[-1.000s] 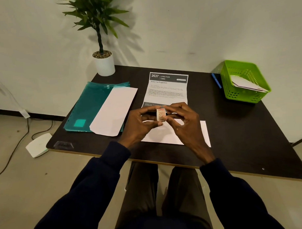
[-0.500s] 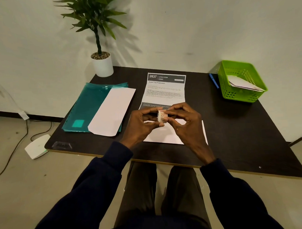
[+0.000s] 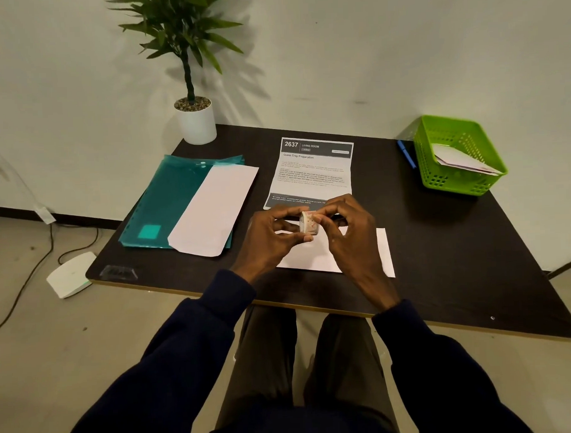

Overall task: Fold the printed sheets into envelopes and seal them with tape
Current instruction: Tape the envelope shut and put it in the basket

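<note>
Pale wall runs behind a dark desk (image 3: pixel 456 242) with a thin light rim along its near edge. At the far left corner stands a potted plant (image 3: pixel 196 122) in a white pot. Toward the left edge lies a teal plastic folder (image 3: pixel 167 201), and a long white envelope (image 3: pixel 212 209) rests on top of it, slanted, its flap end hanging over the folder's near side. A printed sheet (image 3: pixel 315 170) lies flat in the middle near the far edge, headed "2637" and "LIVING ROOM", with creases across it. Its near end is hidden behind the hands.

Both hands hover above the middle of the desk, close to the near edge. The left hand (image 3: pixel 272 239) pinches a small roll of tape (image 3: pixel 308 223) between thumb and fingers (image 3: pixel 290 213), holding it on edge. The right hand (image 3: pixel 349 236) meets it from the other side, its fingers (image 3: pixel 335 205) curled, with thumb and forefinger tips pressed on the roll's rim. Whether a strip of tape is lifted cannot be told. Under the 2 hands lies a white piece of paper (image 3: pixel 384 248), flat on the desk.

At the far right corner sits a green plastic basket (image 3: pixel 438 175) with folded papers (image 3: pixel 460 158) inside, and a blue pen (image 3: pixel 406 153) lies just beside its left wall. On the floor past the left edge sits a white box (image 3: pixel 71 275) with a dark cable near it.
</note>
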